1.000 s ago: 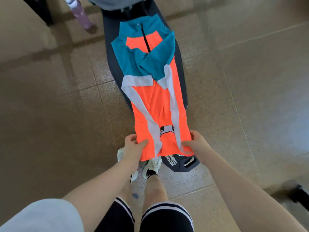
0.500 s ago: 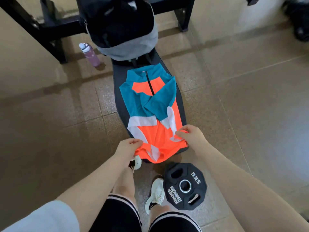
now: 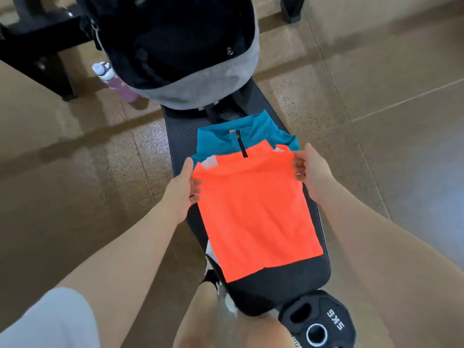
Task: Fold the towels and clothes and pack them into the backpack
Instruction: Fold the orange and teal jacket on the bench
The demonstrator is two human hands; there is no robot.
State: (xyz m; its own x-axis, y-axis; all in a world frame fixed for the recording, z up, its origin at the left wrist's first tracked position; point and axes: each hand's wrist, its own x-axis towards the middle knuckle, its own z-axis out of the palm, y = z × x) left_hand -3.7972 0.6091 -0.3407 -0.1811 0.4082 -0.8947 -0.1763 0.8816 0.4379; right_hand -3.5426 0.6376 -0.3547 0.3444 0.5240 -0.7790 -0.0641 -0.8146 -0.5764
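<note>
Both hands are on the shirt now: the left hand pinches the folded edge at its left corner, the right hand pinches the right corner, fingers curled over thin, smooth sports fabric. The shirt lies flat on the desk, a long black padded surface with fine ribbing and rounded ends. What shows on top is a plain bright orange panel, roughly rectangular, with the teal collar and a short black zip peeking out beyond the held edge. Small white patches show at both held corners.

Half a second ago the hem was only bunched up near the person's end, with the teal sleeves and white stripes exposed; now the lower half has been carried up over them, and the hem sits just short of the collar. The shirt is about half as long as it was.

Its long axis runs along the desk, collar pointing away from the person toward the backpack, fold line nearest the person. The backpack sits at the far end of the desk, black with a grey fabric band around its base, apart from the collar. A pink bottle with a white cap stands on the speckled tile floor beside it. A black weight plate lies on the floor at the near end.
</note>
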